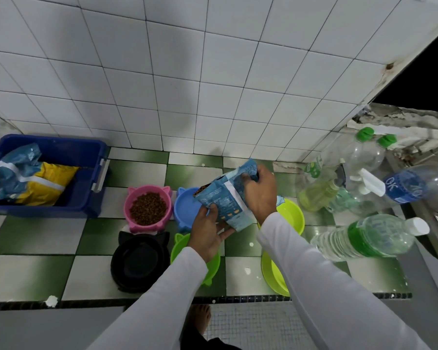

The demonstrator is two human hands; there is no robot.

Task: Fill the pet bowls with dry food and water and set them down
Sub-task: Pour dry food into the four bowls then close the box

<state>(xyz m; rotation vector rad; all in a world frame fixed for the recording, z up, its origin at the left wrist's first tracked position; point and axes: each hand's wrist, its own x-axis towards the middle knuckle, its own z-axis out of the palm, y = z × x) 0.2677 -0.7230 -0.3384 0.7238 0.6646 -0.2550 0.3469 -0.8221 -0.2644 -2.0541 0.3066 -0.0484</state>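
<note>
Two hands: both hold the tilted blue food bag (228, 198) above the bowls.
Left hand (209, 233): fingers curled under the bag's lower end.
Right hand (259, 192): grips the bag's upper edge.
Bag mouth: open, kibble visible, over the blue bowl (187, 210).
Pink bowl (148, 207): filled with kibble, on the tiled bench (36, 269), just left of the blue bowl.
Black bowl (139, 261): in front of the pink bowl.
Green bowls (292, 215): partly hidden by the arms.
Water bottle (364, 238): lying at the right.
Blue bin (86, 188): far left, holding bags.
</note>
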